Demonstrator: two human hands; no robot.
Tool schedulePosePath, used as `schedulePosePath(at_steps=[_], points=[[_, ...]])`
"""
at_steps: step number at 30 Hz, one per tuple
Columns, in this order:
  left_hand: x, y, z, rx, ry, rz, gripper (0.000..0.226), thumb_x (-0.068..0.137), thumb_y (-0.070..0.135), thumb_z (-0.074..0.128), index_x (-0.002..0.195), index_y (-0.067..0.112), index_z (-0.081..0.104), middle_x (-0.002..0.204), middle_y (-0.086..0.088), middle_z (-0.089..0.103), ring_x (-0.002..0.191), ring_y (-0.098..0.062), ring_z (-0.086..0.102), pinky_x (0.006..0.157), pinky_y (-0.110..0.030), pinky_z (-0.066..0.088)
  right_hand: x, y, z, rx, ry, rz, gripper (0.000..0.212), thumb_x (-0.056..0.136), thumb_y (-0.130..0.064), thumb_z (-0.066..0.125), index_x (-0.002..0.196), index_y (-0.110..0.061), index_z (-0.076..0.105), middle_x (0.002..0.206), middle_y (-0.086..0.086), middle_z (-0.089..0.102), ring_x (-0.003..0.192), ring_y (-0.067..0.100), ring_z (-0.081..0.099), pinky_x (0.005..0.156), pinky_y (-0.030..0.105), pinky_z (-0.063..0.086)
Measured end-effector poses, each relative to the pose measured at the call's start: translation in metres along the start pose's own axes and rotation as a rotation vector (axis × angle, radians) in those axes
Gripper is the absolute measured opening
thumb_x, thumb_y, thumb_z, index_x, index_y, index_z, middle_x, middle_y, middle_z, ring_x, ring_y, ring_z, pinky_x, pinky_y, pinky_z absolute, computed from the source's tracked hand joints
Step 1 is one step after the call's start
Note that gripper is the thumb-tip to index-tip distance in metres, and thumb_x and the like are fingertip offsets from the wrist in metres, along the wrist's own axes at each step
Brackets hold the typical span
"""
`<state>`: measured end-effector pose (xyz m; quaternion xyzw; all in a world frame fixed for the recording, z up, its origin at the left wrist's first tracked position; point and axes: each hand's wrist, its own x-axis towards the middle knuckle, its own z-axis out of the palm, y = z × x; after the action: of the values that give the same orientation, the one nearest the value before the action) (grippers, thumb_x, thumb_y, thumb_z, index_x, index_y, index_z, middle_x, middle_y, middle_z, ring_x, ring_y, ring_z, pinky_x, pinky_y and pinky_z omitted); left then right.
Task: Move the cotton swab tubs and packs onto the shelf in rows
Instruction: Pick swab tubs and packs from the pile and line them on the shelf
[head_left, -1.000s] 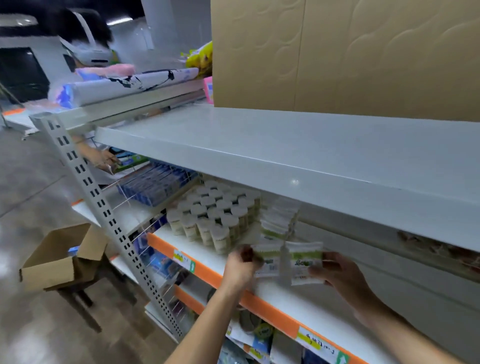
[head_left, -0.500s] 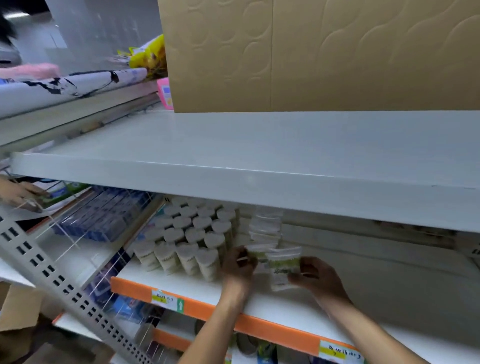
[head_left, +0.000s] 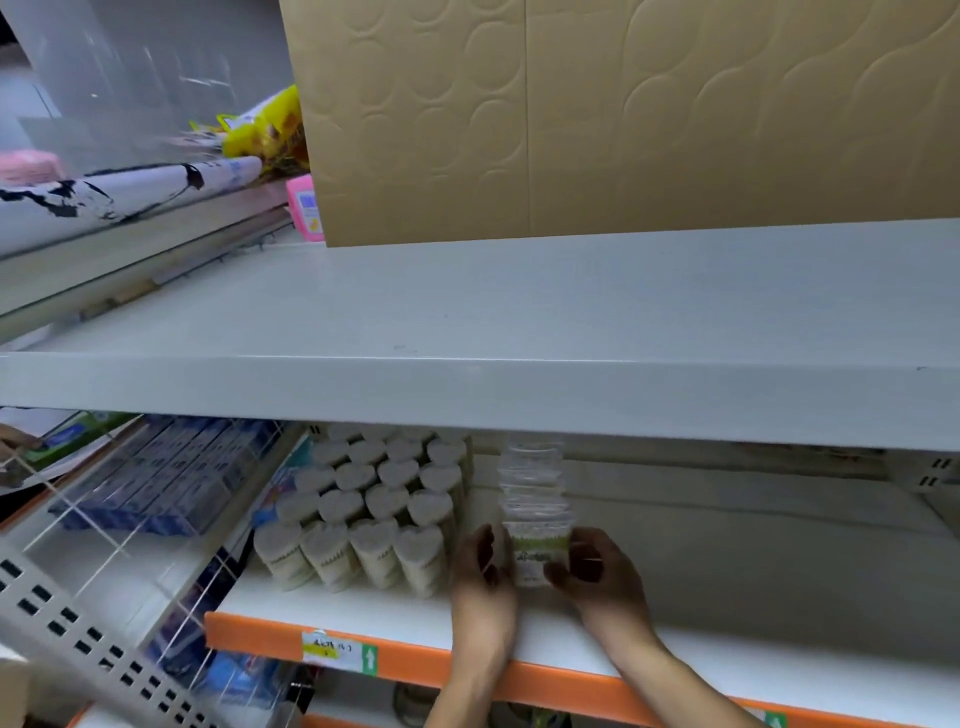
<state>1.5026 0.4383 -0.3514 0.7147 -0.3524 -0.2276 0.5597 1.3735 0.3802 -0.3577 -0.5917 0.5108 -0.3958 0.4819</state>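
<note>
The front cotton swab pack (head_left: 537, 553) is gripped between the curled fingers of the left hand (head_left: 480, 577) and right hand (head_left: 597, 574), near the shelf's (head_left: 727, 670) front edge, beside the tubs (head_left: 374, 509).

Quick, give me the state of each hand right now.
Left hand: fingers curled against the left side of the front cotton swab pack, holding it.
Right hand: grips the same pack from the right.

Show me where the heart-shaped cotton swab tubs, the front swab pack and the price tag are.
cotton swab tubs (head_left: 374, 551), head view, front-row tub's side.
front swab pack (head_left: 537, 553), head view, its green label, between both hands.
price tag (head_left: 332, 649), head view, on the orange shelf edge.
</note>
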Motion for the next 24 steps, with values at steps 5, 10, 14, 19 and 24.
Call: schedulePosePath(at_steps=[5,10,14,19,24], points=[[-0.010,0.001,-0.005,0.042,-0.063,-0.016,0.050,0.089,-0.007,0.050,0.125,0.027,0.052,0.118,0.017,0.057,0.119,-0.008,0.056,0.101,-0.021,0.042,-0.004,0.002,0.011,-0.011,0.068,0.024,0.033,0.071,-0.013,0.085,0.088,-0.030,0.063,0.081,-0.011,0.072,0.075,-0.003,0.066,0.064,0.012,0.048],[-0.020,0.005,-0.008,0.108,-0.109,-0.060,0.058,0.084,-0.010,0.046,0.138,0.009,0.049,0.130,0.001,0.056,0.125,-0.014,0.053,0.105,-0.018,0.038,-0.005,0.000,0.014,-0.026,0.086,0.061,0.029,0.072,-0.019,0.085,0.088,-0.027,0.062,0.081,-0.007,0.069,0.076,0.005,0.065,0.063,0.016,0.046],[-0.030,0.014,-0.011,0.122,-0.099,-0.050,0.055,0.084,-0.010,0.047,0.135,0.011,0.050,0.126,0.003,0.056,0.117,-0.008,0.051,0.102,-0.015,0.036,-0.006,-0.004,0.016,-0.034,0.077,0.063,0.028,0.074,-0.020,0.084,0.089,-0.027,0.062,0.083,-0.007,0.069,0.077,0.007,0.065,0.064,0.016,0.048],[-0.043,0.020,-0.014,0.187,-0.086,-0.037,0.040,0.086,-0.002,0.052,0.122,0.015,0.053,0.117,-0.001,0.057,0.111,-0.018,0.055,0.099,-0.027,0.043,-0.007,-0.008,0.018,-0.055,0.062,0.069,0.029,0.075,-0.020,0.083,0.092,-0.028,0.060,0.083,-0.009,0.069,0.076,0.002,0.064,0.061,0.012,0.045],[-0.054,0.024,-0.015,0.318,-0.170,0.014,0.026,0.088,0.003,0.051,0.109,0.017,0.059,0.107,0.001,0.058,0.104,-0.017,0.055,0.089,-0.024,0.041,-0.006,-0.010,0.014,-0.073,0.065,0.115,0.034,0.072,-0.029,0.084,0.095,-0.028,0.059,0.086,-0.009,0.068,0.079,0.008,0.065,0.064,0.018,0.046]])
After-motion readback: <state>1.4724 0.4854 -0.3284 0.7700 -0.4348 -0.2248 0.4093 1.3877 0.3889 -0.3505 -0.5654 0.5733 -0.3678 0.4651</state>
